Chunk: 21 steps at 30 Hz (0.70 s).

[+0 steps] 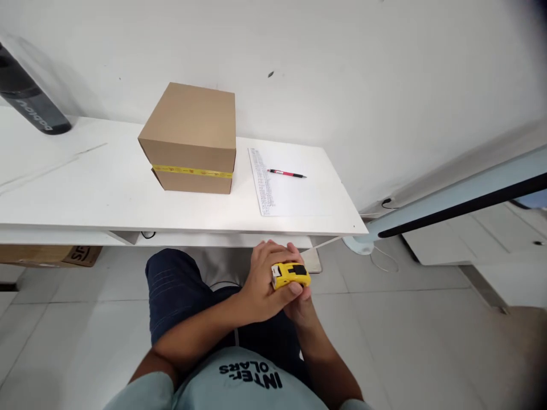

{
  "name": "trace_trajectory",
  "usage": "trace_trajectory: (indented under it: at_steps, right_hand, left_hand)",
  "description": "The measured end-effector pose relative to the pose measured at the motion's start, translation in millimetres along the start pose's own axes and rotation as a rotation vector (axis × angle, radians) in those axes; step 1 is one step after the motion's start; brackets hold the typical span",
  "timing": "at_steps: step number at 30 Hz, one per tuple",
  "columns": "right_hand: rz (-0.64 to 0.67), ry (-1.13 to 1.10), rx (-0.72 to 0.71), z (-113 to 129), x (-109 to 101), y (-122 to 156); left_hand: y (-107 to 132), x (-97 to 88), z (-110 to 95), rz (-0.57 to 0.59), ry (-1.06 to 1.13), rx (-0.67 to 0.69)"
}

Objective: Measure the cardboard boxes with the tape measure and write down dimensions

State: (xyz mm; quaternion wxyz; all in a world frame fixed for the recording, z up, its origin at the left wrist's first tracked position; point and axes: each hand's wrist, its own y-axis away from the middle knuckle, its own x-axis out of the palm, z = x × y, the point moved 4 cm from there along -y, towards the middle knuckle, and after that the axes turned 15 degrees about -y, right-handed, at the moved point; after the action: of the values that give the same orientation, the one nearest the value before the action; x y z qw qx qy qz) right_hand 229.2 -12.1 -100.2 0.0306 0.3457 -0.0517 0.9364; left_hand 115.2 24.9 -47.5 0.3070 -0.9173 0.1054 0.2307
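A yellow and black tape measure [291, 275] sits between my two hands, just in front of the desk's near edge. My left hand [262, 287] is closed around it, thumb along the near side and fingers over the far side. My right hand [301, 307] cups it from the right and below, partly hidden by the tape measure and my left hand. No blade is seen drawn out. On the white desk [85, 193] beyond stands a closed cardboard box [192, 119] with yellow tape around it. Right of the box lies a sheet of paper [294, 196] with a red and black pen [286, 173] on top.
A dark bottle [32, 99] stands at the desk's far left, against the wall. Below the desktop runs a shelf [205, 239], with another cardboard box [55, 255] at lower left. A pale blue post [461, 196] slants up at the right, its base on the tiled floor.
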Motion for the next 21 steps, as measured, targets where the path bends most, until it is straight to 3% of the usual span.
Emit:
trace_trajectory:
  at_steps: [3, 7, 9, 11, 15, 16, 18, 21]
  right_hand:
    - [-0.157, -0.05, 0.159, -23.4, -9.8, 30.2]
    - [-0.254, -0.02, 0.155, -22.2, -14.2, 34.4]
    - [-0.24, -0.026, 0.122, -13.4, -8.6, 30.8]
    - [-0.201, -0.049, 0.098, -5.0, -1.3, 28.5]
    - [-0.181, -0.091, 0.104, -3.7, 3.7, 33.7]
    - [-0.192, -0.09, 0.113, -7.0, 2.9, 36.2]
    - [-0.217, -0.088, 0.124, -15.6, 1.4, 41.2]
    - [-0.243, -0.104, 0.125, -27.9, 3.1, 46.1]
  left_hand:
    - [21.4, 9.9, 5.2, 0.076, -0.192, -0.125]
    - [13.2, 9.6, 6.7, 0.244, -0.2, -0.094]
    - [4.9, -3.9, 6.3, 0.222, -0.15, -0.043]
    - [-6.2, -30.4, 9.6, 0.093, -0.146, 0.007]
    - [-43.3, -108.9, 20.2, -0.384, -0.292, 0.032]
    - [-57.2, -124.1, 20.5, -0.446, -0.359, 0.03]
    - [-92.1, -138.3, 18.2, -0.395, -0.537, 0.057]
    - [-146.3, -131.4, 26.1, -0.178, -0.766, -0.019]
